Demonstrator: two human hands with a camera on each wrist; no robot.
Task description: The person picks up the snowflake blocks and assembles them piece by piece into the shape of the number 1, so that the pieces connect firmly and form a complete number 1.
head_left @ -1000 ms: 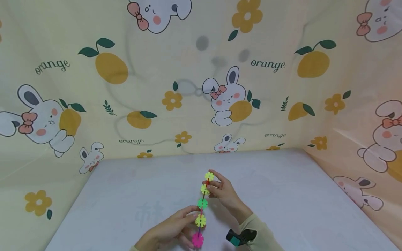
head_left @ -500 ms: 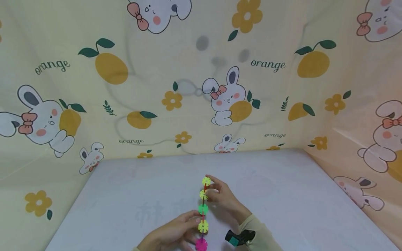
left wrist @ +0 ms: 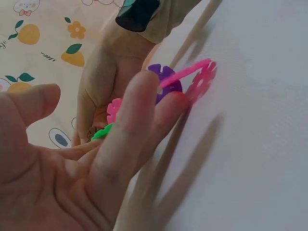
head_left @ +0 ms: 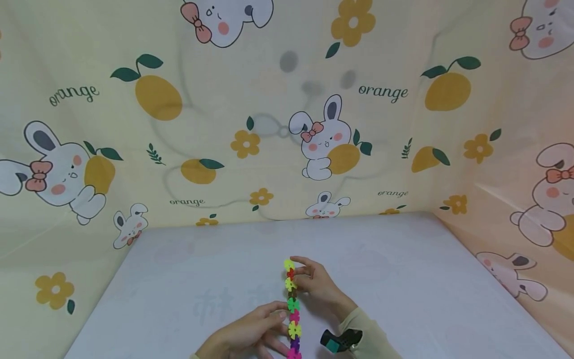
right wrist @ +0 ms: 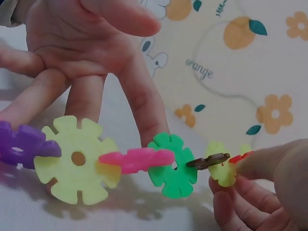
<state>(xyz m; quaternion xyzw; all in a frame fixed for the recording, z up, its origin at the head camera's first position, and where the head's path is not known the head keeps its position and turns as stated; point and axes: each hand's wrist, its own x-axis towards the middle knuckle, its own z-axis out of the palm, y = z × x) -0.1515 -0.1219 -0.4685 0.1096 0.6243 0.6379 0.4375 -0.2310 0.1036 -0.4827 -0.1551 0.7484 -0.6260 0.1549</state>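
A chain of interlocking plastic snowflake discs runs away from me at the table's near middle. Its discs are yellow, red, brown, green, pink and purple, slotted at right angles to one another. My right hand pinches the far part, with thumb and fingers at a small yellow disc. Along the near part lies my left hand, its fingers extended and supporting the chain from behind and below. In the left wrist view its thumb stands apart, and fingers touch near the purple disc. The lowest pink disc is cut off by the head view's edge.
A white table lies under both hands. Behind it and at the sides hangs a cloth printed with rabbits and oranges. A black device is strapped on the right wrist.
The chain has rolled about its length, so discs seen edge-on before now show their faces. Its far end came nearer and left, its near end shifted right. The right hand moved slightly toward me.
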